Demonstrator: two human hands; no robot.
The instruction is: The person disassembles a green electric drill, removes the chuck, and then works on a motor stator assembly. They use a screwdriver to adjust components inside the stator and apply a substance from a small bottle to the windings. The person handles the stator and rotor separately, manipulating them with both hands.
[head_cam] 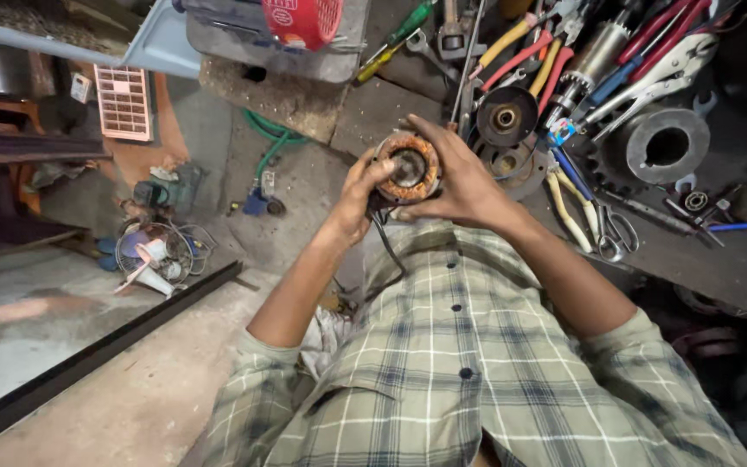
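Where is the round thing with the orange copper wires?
In the head view, the round motor winding sits centre frame, held between the left hand and right hand, just in front of the cluttered workbench.

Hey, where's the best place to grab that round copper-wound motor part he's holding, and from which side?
Take the motor stator by its outer rim, from opposite sides, as the left hand and right hand do. Its open face points up, so this probably spares the copper windings.
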